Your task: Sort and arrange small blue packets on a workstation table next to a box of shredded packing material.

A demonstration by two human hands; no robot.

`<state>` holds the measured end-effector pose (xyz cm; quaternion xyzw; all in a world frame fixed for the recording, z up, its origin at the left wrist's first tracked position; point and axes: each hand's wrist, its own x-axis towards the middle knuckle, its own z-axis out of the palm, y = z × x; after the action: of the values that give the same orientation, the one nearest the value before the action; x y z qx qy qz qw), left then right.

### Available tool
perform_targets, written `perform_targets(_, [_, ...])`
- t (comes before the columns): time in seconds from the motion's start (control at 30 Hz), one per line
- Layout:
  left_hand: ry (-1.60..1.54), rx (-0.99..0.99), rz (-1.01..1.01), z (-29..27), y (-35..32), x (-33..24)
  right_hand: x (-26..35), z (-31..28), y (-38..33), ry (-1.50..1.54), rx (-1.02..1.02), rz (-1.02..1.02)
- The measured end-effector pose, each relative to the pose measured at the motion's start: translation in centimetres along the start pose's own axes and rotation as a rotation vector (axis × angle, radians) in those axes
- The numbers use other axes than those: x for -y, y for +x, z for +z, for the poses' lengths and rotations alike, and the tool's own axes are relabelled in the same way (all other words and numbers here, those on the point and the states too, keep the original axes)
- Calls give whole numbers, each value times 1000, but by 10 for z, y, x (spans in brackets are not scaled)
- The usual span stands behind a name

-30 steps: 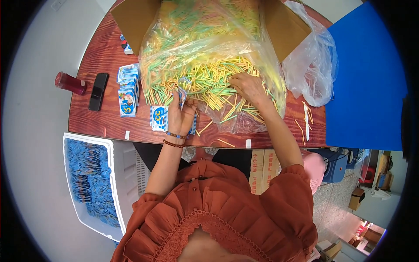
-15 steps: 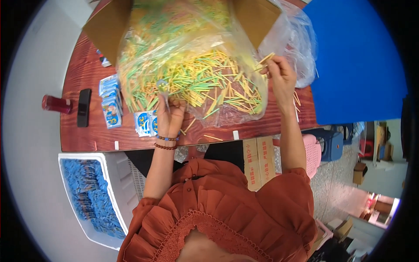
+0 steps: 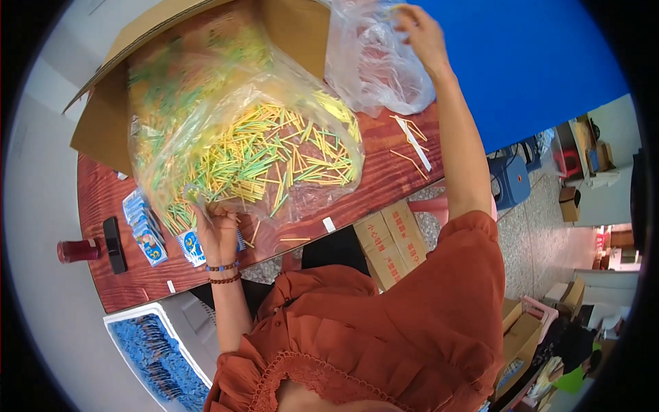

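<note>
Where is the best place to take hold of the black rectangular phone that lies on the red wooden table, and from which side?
Grip the black rectangular phone across its two long edges, near the middle, coming from above. It lies flat on the red wooden table, so only its thin sides offer a hold. The dark red cylindrical cup lies close at its left, so I would bring the fingers down carefully there.

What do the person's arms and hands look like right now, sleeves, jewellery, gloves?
Both hands are bare, no gloves. The left hand has two beaded bracelets at the wrist, one multicoloured and one dark reddish-brown. The right hand shows no bracelet or watch. Both forearms are uncovered; the rust-orange blouse has loose short sleeves ending near the elbows, with a scalloped lace trim.
</note>
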<state>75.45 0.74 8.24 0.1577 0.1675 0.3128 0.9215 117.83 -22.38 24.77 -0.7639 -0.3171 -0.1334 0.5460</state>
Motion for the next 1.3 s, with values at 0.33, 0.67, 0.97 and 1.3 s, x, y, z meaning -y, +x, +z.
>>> perform_targets(0.33, [-30,-26,-59,3,2,6,-104,-78,-179,-1050,466,-98])
perform_targets(0.67, [43,-92,-15,0,-7,4,-95,-42,-170,-851,711,449])
perform_targets(0.97, [98,-68,-5,3,-11,1,-23,-26,-92,-254,426,456])
perform_targets(1.3, [97,-59,124,2,-3,17,58,46,-63,133,412,216])
